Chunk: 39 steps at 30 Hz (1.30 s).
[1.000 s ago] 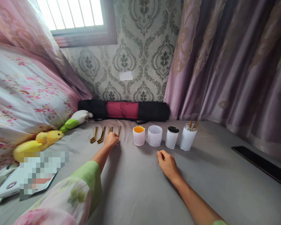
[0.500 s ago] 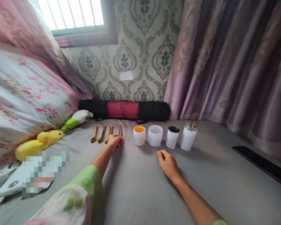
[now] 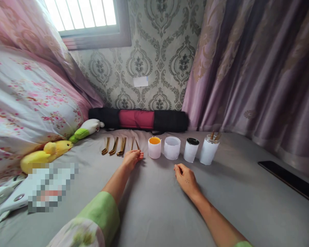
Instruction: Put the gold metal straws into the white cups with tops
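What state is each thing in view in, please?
Left hand: pinching slim brown stick
Right hand: loosely curled
White cylindrical cup with orange inside: open
Wide white tub: open
White black-topped cylinder: upright, lid unclear
Tall white jar: open, sticks inside
Bent golden rods: lying in groups
Black rectangular slab: lying flat

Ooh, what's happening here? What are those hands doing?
A person's left hand seems to have a thin golden stick in its fingertip grip, held low over the grey sheet. Beside it, on the left, lie three little groups of bent golden sticks. The right hand is loosely curled, and nothing shows in it. Four white containers stand in a row beyond it; the rightmost one has sticks poking out of the top.
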Motion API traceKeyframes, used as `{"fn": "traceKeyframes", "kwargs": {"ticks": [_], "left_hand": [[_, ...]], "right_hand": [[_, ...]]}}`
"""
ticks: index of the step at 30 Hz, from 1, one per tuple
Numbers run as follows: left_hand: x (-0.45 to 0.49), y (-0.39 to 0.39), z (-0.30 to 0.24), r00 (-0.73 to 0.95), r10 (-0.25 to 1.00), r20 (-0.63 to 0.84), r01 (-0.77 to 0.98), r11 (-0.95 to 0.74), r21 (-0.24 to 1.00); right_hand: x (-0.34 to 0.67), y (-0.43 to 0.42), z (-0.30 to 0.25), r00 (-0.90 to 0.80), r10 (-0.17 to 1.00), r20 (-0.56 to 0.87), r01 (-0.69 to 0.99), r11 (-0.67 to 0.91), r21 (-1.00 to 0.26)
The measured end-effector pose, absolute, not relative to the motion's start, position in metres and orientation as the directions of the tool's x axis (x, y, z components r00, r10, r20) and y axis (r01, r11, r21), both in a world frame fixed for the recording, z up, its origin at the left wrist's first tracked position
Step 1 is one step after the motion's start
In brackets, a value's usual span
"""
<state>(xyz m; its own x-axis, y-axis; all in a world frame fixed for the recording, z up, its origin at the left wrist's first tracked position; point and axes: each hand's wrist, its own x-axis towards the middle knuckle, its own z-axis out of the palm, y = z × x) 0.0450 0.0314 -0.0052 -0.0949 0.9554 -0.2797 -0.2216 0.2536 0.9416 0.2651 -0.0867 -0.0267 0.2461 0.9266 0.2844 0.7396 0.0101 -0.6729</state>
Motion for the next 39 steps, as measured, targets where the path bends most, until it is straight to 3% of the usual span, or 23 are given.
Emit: {"fn": "traceKeyframes", "kwargs": {"ticks": [11,22,32,39], "left_hand": [[0.063,0.007,-0.008,0.002,0.957,-0.290,-0.429,0.263,0.864],[0.078,-0.019,-0.012,0.058,0.967,-0.247,-0.461,0.245,0.853],[0.085,-0.038,-0.019,0.016,0.994,-0.104,-0.387,0.102,0.916],[0.091,-0.051,-0.015,-0.055,0.997,0.058,-0.132,-0.065,0.989]], "right_hand": [[0.266,-0.085,-0.029,0.249,0.922,0.295,0.733,0.020,-0.680],[0.266,-0.086,-0.028,0.235,0.925,0.298,0.723,0.038,-0.690],[0.266,-0.086,-0.027,0.238,0.921,0.309,0.714,0.050,-0.698],[0.266,-0.086,-0.027,0.245,0.915,0.321,0.700,0.063,-0.711]]}}
